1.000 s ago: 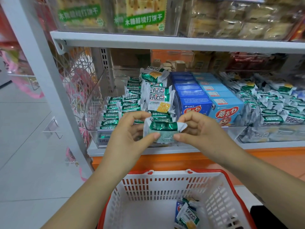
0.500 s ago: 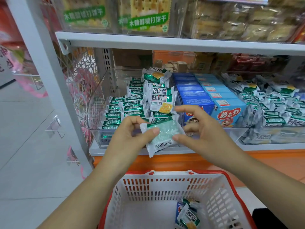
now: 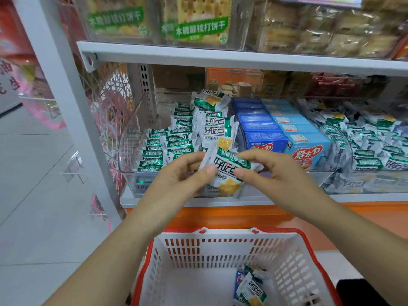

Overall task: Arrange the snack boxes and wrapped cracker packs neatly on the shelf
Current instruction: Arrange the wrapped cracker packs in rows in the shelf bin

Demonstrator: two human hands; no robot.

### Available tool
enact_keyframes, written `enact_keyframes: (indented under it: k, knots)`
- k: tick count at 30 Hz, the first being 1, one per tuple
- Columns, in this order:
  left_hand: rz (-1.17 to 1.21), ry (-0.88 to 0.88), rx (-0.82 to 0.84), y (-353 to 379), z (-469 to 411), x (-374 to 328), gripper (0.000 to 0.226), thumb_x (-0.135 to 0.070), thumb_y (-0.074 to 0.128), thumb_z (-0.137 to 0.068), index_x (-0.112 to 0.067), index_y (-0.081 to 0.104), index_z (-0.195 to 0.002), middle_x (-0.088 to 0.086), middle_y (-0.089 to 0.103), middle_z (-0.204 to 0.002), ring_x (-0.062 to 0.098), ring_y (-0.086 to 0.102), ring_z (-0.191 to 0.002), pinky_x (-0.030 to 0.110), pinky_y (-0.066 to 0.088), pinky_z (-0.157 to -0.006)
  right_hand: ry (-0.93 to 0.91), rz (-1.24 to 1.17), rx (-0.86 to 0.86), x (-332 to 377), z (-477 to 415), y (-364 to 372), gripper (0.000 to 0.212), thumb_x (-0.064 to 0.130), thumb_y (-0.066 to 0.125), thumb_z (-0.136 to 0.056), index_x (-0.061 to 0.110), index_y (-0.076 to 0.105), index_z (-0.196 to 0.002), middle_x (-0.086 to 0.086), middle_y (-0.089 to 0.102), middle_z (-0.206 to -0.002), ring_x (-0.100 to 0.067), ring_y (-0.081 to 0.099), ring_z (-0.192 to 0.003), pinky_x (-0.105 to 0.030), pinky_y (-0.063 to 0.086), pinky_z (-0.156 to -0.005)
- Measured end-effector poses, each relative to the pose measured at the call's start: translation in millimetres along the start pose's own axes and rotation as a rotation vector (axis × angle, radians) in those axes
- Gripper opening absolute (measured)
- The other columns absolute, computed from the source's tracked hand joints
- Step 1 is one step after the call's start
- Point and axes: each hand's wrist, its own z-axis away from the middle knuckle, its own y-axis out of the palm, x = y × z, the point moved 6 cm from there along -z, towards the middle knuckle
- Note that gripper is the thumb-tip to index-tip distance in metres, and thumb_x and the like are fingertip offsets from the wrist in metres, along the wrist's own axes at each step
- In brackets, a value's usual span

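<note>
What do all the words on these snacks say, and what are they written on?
"好吃点": held cracker pack.
"好吃点": upright packs on the shelf.
"好吃点": loose pack in basket.
"木糖醇梳打饼干": green label on top-shelf cracker bag.
"蘑古力": light blue box.
Small print on the boxes and the packs' green bands: too small or blurred to read.
</note>
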Motion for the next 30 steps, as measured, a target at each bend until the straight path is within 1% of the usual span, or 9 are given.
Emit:
enact_keyframes:
  k: [4, 7, 10, 12, 17, 21, 24, 27, 30]
  knots:
    - [-0.094, 0.042, -0.042, -7.8, -2.0, -6.1, 0.022, -0.020, 0.064, -0.085, -0.022, 0.067, -0.107, -0.006, 0.073, -0.100, 0.013, 0.068, -0.094, 0.031, 0.055, -0.086, 0.021, 0.026, 0.038, 7.3, -11.2, 10.8, 0.009, 0.039, 0.060, -0.083, 0.045, 0.059, -0.089, 0.014, 0.070, -0.091, -0.009, 0.062, -0.075, -0.018, 0.048, -0.063]
    - [-0.047, 0.053, -0.136, -29.4, -5.1, -9.9, 0.016, -0.022, 0.064, -0.088, -0.023, 0.068, -0.103, -0.003, 0.074, -0.099, 0.018, 0.070, -0.093, 0.037, 0.055, -0.086, -0.004, 0.110, -0.026, 8.5, -39.0, -2.8, 0.014, 0.032, 0.059, -0.090, 0.032, 0.065, -0.102, 0.014, 0.067, -0.096, -0.002, 0.059, -0.088, -0.013, 0.043, -0.074]
    - [0.046, 0.051, -0.240, -54.7, -5.8, -12.4, 0.013, -0.022, 0.063, -0.087, -0.021, 0.067, -0.099, 0.001, 0.074, -0.097, 0.020, 0.070, -0.092, 0.031, 0.058, -0.079, -0.017, 0.535, -0.013, 3.1, -73.3, -9.2, 0.038, 0.034, 0.060, -0.090, 0.021, 0.058, -0.125, 0.004, 0.059, -0.119, -0.015, 0.051, -0.113, -0.029, 0.039, -0.092]
    - [0.043, 0.056, -0.302, -71.2, -5.2, -12.9, 0.013, -0.028, 0.065, -0.085, -0.025, 0.068, -0.097, 0.000, 0.074, -0.097, 0.019, 0.069, -0.094, 0.035, 0.056, -0.083, 0.014, 0.668, 0.053, -4.3, -87.7, -4.0, 0.047, 0.037, 0.062, -0.088, 0.019, 0.053, -0.130, -0.003, 0.056, -0.130, -0.022, 0.049, -0.120, -0.036, 0.040, -0.099]
    - [0.046, 0.067, -0.383, -91.0, -2.2, -13.2, 0.011, -0.031, 0.066, -0.085, -0.027, 0.066, -0.095, -0.001, 0.072, -0.097, 0.018, 0.068, -0.093, 0.030, 0.052, -0.079, 0.076, 0.759, 0.166, -5.5, -101.5, 7.0, 0.054, 0.039, 0.069, -0.082, 0.018, 0.052, -0.128, -0.004, 0.055, -0.128, -0.019, 0.054, -0.114, -0.036, 0.044, -0.097]
    - [0.053, 0.056, -0.426, -96.0, -3.8, -13.2, 0.012, -0.031, 0.066, -0.086, -0.028, 0.063, -0.097, 0.002, 0.070, -0.100, 0.018, 0.067, -0.090, 0.028, 0.050, -0.073, 0.139, 0.781, 0.269, -7.0, -106.7, 13.5, 0.063, 0.037, 0.070, -0.082, 0.015, 0.047, -0.136, -0.006, 0.052, -0.137, -0.022, 0.050, -0.122, -0.038, 0.042, -0.102]
    - [0.013, 0.048, -0.450, -97.2, -3.6, -14.8, 0.013, -0.036, 0.066, -0.086, -0.029, 0.063, -0.096, 0.005, 0.070, -0.099, 0.022, 0.068, -0.091, 0.034, 0.055, -0.078, 0.117, 0.823, 0.189, 0.1, -104.8, 5.1, 0.058, 0.040, 0.069, -0.082, 0.017, 0.051, -0.133, -0.004, 0.056, -0.134, -0.021, 0.052, -0.120, -0.035, 0.042, -0.099]
    - [-0.005, 0.048, -0.451, -94.8, -2.4, -16.0, 0.014, -0.039, 0.067, -0.084, -0.030, 0.063, -0.094, 0.010, 0.069, -0.101, 0.026, 0.068, -0.092, 0.043, 0.055, -0.086, 0.108, 0.491, 0.025, 21.4, -97.9, -14.9, 0.043, 0.035, 0.072, -0.080, 0.020, 0.060, -0.119, 0.000, 0.065, -0.118, -0.014, 0.060, -0.103, -0.027, 0.045, -0.081]
    - [-0.005, 0.004, -0.394, -88.0, -3.3, -12.1, 0.020, -0.040, 0.067, -0.084, -0.030, 0.064, -0.101, 0.005, 0.070, -0.102, 0.021, 0.069, -0.092, 0.037, 0.055, -0.084, 0.113, -0.042, 0.147, 50.3, -79.7, -3.2, 0.040, 0.042, 0.074, -0.067, 0.026, 0.067, -0.103, 0.010, 0.070, -0.106, -0.007, 0.064, -0.102, -0.028, 0.048, -0.091]
